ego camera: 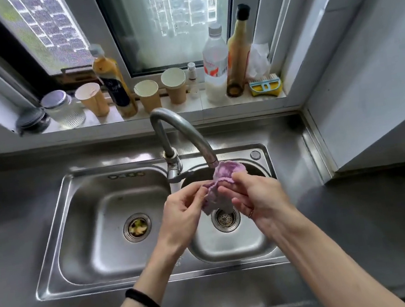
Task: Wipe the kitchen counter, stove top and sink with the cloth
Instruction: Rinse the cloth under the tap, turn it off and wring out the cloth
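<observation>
A grey steel counter (358, 223) runs under a window, with a double-basin steel sink (55, 248) set into it close to the back edge. The left basin's drain (137, 227) holds scraps of food. The right basin's drain (226, 218) has a perforated strainer. A curved metal faucet (183, 132) rises from the sink's back rim between the basins, and its spout arcs over the right basin.

The purple cloth (221, 176) is bunched up directly under the spout's tip, above the right basin, and its lower folds hang toward the strainer. Both hands hold it. The left hand (183, 211) comes in from the near edge of the counter, its fingers curled and clamped on the cloth's left side. The right hand (258, 197) has its fingers and thumb pinched together on the cloth's right side. It wears a ring (250, 212). A black band (143, 302) circles the left forearm.

Behind the counter's back edge, the windowsill (166, 113) carries a row of things. From its left end they are a dark round lid (33, 120), a glass jar (63, 109), a paper cup (92, 99), a bottle with a dark label (114, 85) and two more paper cups (148, 95) (175, 85). After these come a small white bottle (192, 78), a clear plastic bottle (215, 70) and a tall bottle with a black cap (238, 52). A yellow and blue brush (265, 85) lies at the right end, with a crumpled white bag (259, 61) behind it. Tower blocks show through the glass.
</observation>
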